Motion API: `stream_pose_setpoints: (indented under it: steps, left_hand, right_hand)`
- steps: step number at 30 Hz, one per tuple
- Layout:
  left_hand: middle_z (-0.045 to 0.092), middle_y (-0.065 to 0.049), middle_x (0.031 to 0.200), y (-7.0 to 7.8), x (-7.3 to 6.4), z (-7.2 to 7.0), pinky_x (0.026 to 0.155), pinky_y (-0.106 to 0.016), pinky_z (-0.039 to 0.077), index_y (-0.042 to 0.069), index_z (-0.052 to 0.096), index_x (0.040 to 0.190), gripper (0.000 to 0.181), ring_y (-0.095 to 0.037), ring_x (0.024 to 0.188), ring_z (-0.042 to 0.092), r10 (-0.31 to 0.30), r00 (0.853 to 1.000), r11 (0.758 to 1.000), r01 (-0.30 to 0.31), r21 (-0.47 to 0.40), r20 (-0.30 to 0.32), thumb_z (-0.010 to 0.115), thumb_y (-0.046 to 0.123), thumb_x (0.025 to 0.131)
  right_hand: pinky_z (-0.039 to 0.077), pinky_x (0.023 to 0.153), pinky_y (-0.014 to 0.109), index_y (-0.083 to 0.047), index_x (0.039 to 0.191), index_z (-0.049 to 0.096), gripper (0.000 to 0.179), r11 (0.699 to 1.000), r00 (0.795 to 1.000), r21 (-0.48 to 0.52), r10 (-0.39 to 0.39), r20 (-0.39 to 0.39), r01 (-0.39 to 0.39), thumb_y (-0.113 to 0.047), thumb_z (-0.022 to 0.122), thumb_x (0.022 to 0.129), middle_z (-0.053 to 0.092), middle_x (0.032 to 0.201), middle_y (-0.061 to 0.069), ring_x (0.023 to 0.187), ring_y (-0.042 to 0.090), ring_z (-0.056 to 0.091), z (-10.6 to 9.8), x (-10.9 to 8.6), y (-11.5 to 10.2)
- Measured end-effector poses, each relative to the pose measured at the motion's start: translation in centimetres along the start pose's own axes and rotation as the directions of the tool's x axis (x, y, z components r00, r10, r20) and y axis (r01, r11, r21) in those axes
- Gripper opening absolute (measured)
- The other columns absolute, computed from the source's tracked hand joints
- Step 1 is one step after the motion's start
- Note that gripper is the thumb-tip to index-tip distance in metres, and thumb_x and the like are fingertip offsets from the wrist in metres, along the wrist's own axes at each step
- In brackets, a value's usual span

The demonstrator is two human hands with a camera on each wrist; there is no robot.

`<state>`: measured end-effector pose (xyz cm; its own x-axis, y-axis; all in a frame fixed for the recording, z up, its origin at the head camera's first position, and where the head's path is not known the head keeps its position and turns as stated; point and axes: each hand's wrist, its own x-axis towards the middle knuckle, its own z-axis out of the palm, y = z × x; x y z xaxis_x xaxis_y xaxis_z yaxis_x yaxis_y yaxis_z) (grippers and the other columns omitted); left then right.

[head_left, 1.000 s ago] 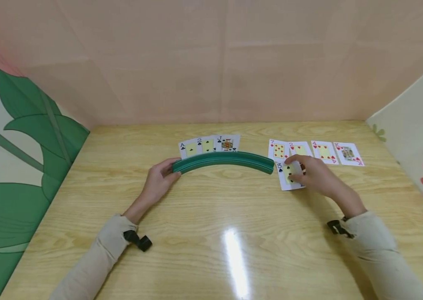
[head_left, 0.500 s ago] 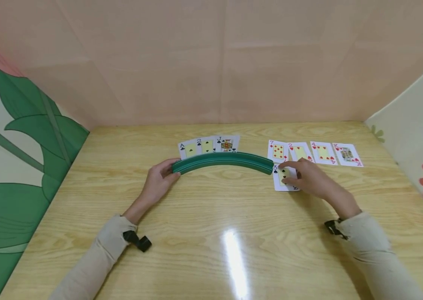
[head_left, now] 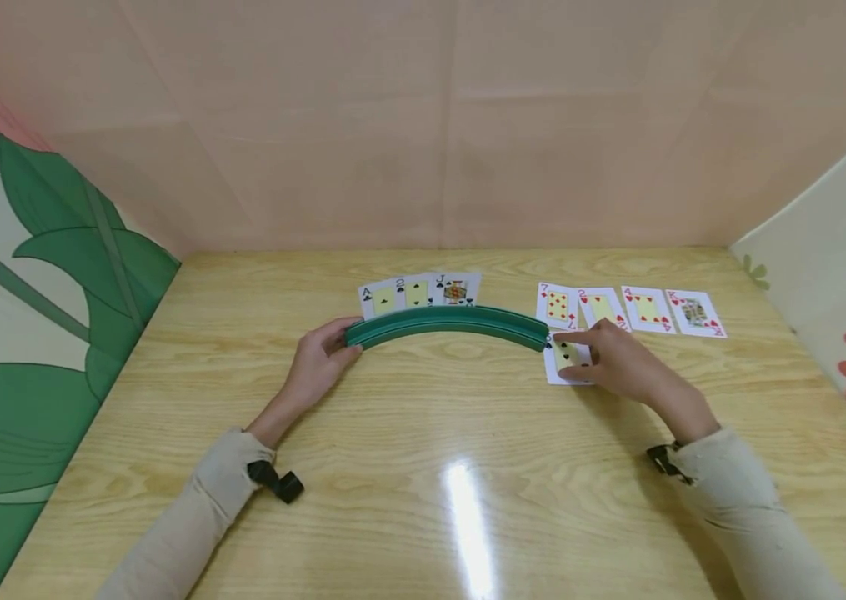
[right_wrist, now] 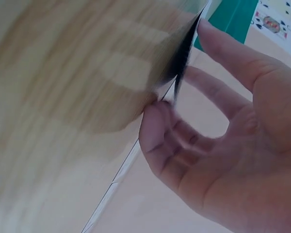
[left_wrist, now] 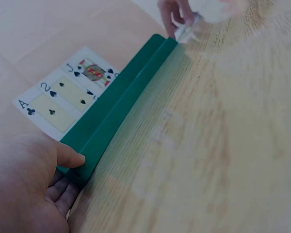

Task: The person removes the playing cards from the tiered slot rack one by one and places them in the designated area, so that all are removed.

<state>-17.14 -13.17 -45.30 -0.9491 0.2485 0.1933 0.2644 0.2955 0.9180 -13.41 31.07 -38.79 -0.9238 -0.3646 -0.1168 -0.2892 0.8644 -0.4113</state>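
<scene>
My left hand [head_left: 317, 354] grips the left end of a curved green card holder [head_left: 448, 317], its thumb on the near face in the left wrist view. An ace of clubs [left_wrist: 52, 112], a two of spades [head_left: 416, 292] and a jack of spades [head_left: 456, 290] stand in the holder's slot, slightly fanned. At the holder's right end, my right hand [head_left: 628, 358] pinches a low spade playing card [head_left: 566, 356] between thumb and fingers. That card's left edge is right at the holder's end. From the right wrist it shows almost edge-on, tilted, with a dark shadow below.
Face up on the wooden table [head_left: 392, 467], right of the holder, lie a seven of diamonds [head_left: 558, 305], a two of hearts [head_left: 598, 305], a four of hearts [head_left: 645, 307] and a red king [head_left: 693, 312]. A pink cloth wall [head_left: 445, 167] rises behind.
My right hand has drawn the spade card a little left, up to the holder's end, and the card now sits straighter. My left hand and the holder have stayed put.
</scene>
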Motion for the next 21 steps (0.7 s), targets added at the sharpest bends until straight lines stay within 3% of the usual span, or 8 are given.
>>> stream_pose_setpoints:
  steps: [6,13,18,21]
  left_hand:
    - [0.061,-0.012,0.135,-0.06,-0.08,0.04,0.105,-0.039,0.048,0.006,0.061,0.133,0.039,-0.022,0.125,0.058,-0.008,1.000,1.000,0.008,-0.005,0.000,0.065,0.001,0.095]
    - [0.062,-0.014,0.134,-0.12,-0.05,0.10,0.104,-0.040,0.048,0.004,0.061,0.132,0.039,-0.023,0.124,0.058,-0.002,1.000,1.000,0.002,-0.005,0.000,0.065,-0.001,0.094]
    - [0.062,-0.013,0.133,-0.11,-0.03,0.10,0.104,-0.040,0.048,0.005,0.062,0.132,0.038,-0.022,0.123,0.059,-0.006,1.000,1.000,0.006,-0.006,-0.003,0.065,0.000,0.094]
    - [0.062,-0.013,0.133,-0.05,-0.05,0.00,0.104,-0.041,0.048,0.005,0.062,0.132,0.039,-0.023,0.124,0.059,-0.004,1.000,1.000,0.004,-0.006,-0.004,0.065,0.000,0.094]
  right_hand:
    - [0.040,0.070,0.036,-0.005,0.134,0.063,0.055,0.999,0.998,-0.024,-0.032,-0.055,0.030,-0.025,0.080,0.086,0.059,0.103,0.020,0.097,0.031,0.047,0.19,-0.05,-0.19]
    - [0.043,0.081,0.050,-0.005,0.133,0.064,0.055,0.998,0.997,-0.044,-0.038,-0.063,0.035,-0.025,0.081,0.085,0.061,0.111,0.026,0.110,0.040,0.046,0.34,-0.04,-0.16]
    - [0.044,0.084,0.054,-0.004,0.133,0.064,0.053,0.998,0.996,-0.043,-0.039,-0.076,0.035,-0.021,0.080,0.085,0.058,0.117,0.030,0.113,0.041,0.046,0.40,0.03,-0.30]
    - [0.046,0.077,0.049,-0.003,0.131,0.064,0.048,0.998,0.989,-0.033,-0.049,-0.136,0.045,-0.017,0.079,0.087,0.054,0.119,0.029,0.108,0.039,0.048,0.35,0.19,-0.61]
